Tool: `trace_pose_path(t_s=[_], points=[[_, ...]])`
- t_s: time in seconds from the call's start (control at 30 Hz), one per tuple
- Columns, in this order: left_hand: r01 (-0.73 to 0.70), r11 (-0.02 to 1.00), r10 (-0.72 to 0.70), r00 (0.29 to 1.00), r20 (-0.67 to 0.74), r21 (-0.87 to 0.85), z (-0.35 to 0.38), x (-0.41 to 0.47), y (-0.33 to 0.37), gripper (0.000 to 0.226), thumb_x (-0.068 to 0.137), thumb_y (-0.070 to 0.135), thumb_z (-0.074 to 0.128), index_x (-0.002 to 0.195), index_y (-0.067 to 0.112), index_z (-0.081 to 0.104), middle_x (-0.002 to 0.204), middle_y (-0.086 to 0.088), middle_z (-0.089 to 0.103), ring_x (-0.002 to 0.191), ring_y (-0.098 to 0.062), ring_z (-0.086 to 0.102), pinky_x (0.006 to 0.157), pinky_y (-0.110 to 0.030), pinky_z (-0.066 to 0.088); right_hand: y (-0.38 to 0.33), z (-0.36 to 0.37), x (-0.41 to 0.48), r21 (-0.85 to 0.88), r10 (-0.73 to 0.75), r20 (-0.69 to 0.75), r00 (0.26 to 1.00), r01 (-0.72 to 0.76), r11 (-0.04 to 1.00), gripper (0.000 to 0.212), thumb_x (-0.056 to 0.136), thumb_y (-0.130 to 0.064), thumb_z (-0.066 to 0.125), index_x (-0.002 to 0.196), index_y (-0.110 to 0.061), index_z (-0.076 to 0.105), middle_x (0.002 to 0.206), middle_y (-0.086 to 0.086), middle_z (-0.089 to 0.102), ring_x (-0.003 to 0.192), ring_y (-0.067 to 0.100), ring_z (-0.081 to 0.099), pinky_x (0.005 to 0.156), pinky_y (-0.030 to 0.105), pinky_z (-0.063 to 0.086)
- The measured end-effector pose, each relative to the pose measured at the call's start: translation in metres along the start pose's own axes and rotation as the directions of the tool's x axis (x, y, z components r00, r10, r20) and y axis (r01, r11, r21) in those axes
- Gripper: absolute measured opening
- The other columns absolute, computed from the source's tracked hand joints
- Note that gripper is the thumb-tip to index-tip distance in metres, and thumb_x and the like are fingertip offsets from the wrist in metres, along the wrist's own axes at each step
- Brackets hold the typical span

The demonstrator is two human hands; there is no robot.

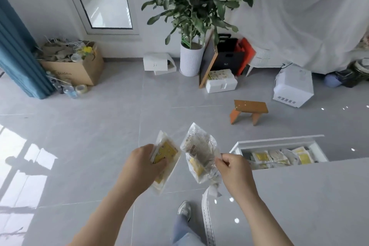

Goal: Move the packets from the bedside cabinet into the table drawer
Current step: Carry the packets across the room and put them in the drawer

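- Left hand grips the yellow packet; right hand pinches the clear packet by its edge.
- Both seem light, limp, slick: better held across the faces.
- Open drawer lies right of both.

Two hands: my left hand grips at least one yellow-labelled packet, and my right hand pinches at least two clear packets. One open drawer holds five or more stored packets, overlapping. Beyond the drawer stand one stool, one potted plant and one cardboard box.
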State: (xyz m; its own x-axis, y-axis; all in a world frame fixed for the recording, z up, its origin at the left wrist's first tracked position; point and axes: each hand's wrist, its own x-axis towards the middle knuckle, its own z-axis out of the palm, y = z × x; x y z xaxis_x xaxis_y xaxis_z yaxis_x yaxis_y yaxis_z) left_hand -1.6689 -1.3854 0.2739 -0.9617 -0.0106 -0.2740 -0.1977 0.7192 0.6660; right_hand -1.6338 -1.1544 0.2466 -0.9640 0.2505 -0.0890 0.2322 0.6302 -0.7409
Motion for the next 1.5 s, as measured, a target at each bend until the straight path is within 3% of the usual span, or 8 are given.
trace_pose_path(t_s=[0.33,0.53,0.67,0.8,1.07,1.3,1.43,1.5], points=[[-0.090,0.992,0.083,0.994,0.075,0.086,0.022,0.132,0.087,0.019,0.081,0.023,0.066,0.079,0.006,0.056,0.076,-0.010,0.061,0.069,-0.028,0.058,0.057,-0.031,0.041,0.011,-0.038,0.130,0.004,0.056,-0.104,0.993,-0.056,0.998,0.049,0.085,-0.011,0.060,0.054,-0.019,0.023,0.053,-0.004,0.016,0.053,0.011,0.015,0.048,0.026,0.011],[-0.164,0.983,0.148,0.975,0.164,0.086,0.033,0.213,0.124,0.020,0.080,0.020,0.066,0.074,0.006,0.054,0.066,-0.004,0.054,0.057,-0.019,0.047,0.051,-0.028,0.035,0.018,-0.048,0.193,0.032,0.124,-0.177,0.976,-0.120,0.992,0.048,0.085,-0.010,0.060,0.055,-0.016,0.024,0.052,-0.004,0.016,0.053,0.011,0.014,0.046,0.026,0.012],[-0.198,0.977,0.177,0.957,0.228,0.074,0.038,0.279,0.145,0.021,0.079,0.019,0.067,0.080,0.001,0.056,0.070,-0.013,0.058,0.059,-0.021,0.047,0.053,-0.028,0.035,0.019,-0.047,0.241,0.033,0.168,-0.224,0.960,-0.165,0.986,0.048,0.085,-0.013,0.062,0.054,-0.014,0.026,0.052,-0.002,0.017,0.053,0.010,0.014,0.047,0.026,0.011],[-0.249,0.966,0.219,0.929,0.299,0.067,0.040,0.346,0.168,0.022,0.078,0.019,0.067,0.079,0.001,0.055,0.065,-0.006,0.052,0.057,-0.020,0.045,0.052,-0.028,0.034,0.017,-0.042,0.288,0.044,0.249,-0.277,0.928,-0.247,0.968,0.043,0.085,-0.010,0.057,0.052,-0.010,0.028,0.049,-0.001,0.019,0.050,0.011,0.017,0.048,0.028,0.014],[-0.426,0.896,0.322,0.817,0.479,0.124,0.062,0.443,0.227,0.024,0.079,0.022,0.066,0.074,0.005,0.051,0.063,-0.001,0.049,0.055,-0.017,0.043,0.049,-0.025,0.032,0.017,-0.050,0.351,0.061,0.400,-0.413,0.819,-0.413,0.909,0.047,0.087,-0.012,0.057,0.050,-0.014,0.028,0.045,-0.005,0.019,0.045,0.012,0.019,0.045,0.026,0.018],[-0.555,0.824,0.387,0.699,0.601,0.116,0.126,0.483,0.302,0.020,0.079,0.024,0.067,0.070,0.015,0.051,0.063,0.001,0.051,0.056,-0.016,0.047,0.049,-0.025,0.034,0.061,-0.085,0.384,0.165,0.538,-0.475,0.696,-0.530,0.832,0.050,0.089,-0.015,0.056,0.048,-0.018,0.027,0.044,-0.005,0.022,0.044,0.010,0.022,0.046,0.025,0.018],[-0.622,0.774,0.415,0.640,0.647,0.118,0.167,0.496,0.351,0.018,0.079,0.028,0.066,0.084,0.013,0.058,0.077,-0.006,0.062,0.070,-0.021,0.059,0.059,-0.033,0.048,0.090,-0.117,0.400,0.250,0.603,-0.472,0.643,-0.558,0.791,0.049,0.088,-0.016,0.055,0.049,-0.019,0.026,0.042,-0.004,0.024,0.039,0.019,0.034,0.046,0.028,0.022],[-0.647,0.754,0.421,0.608,0.673,0.112,0.187,0.499,0.372,0.022,0.078,0.031,0.066,0.090,0.014,0.060,0.083,-0.005,0.065,0.075,-0.021,0.062,0.067,-0.038,0.054,0.103,-0.133,0.406,0.280,0.623,-0.479,0.618,-0.566,0.776,0.048,0.088,-0.015,0.055,0.050,-0.019,0.025,0.047,-0.003,0.024,0.046,0.017,0.030,0.050,0.030,0.021]])
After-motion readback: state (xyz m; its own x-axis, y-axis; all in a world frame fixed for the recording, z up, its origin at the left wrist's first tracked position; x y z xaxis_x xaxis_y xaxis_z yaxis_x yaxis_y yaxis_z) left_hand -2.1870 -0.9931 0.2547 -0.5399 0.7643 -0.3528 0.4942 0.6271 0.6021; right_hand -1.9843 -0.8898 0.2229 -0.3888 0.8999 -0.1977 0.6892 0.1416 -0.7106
